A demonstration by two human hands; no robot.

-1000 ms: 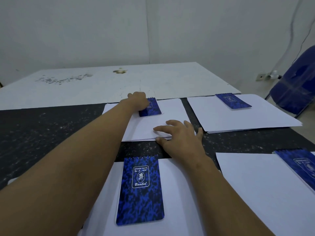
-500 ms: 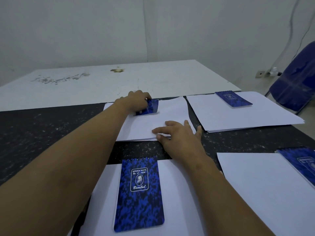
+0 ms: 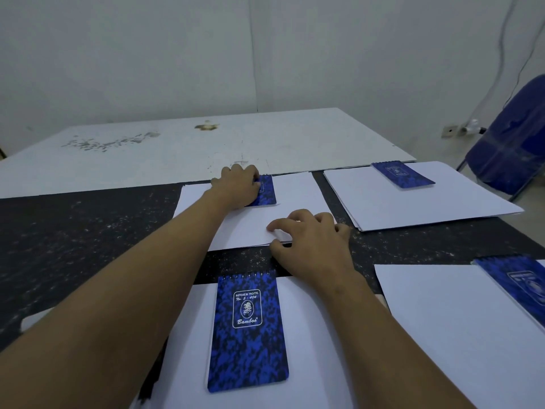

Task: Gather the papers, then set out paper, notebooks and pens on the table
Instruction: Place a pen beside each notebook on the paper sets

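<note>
Blue-covered and spiral-bound, the far notebook (image 3: 266, 192) lies at the far edge of a paper stack (image 3: 298, 193) on the dark speckled surface (image 3: 88, 231). With the arm stretched out nearly straight, the left hand (image 3: 238, 188) covers the notebook's left side, fingers curled round its top edge. The right hand (image 3: 314, 242) pinches the stack's near edge, fingers (image 3: 298, 215) arched on top and thumb against the edge. A near notebook (image 3: 247, 329) lies on another paper sheet (image 3: 309, 364) between the forearms.
</note>
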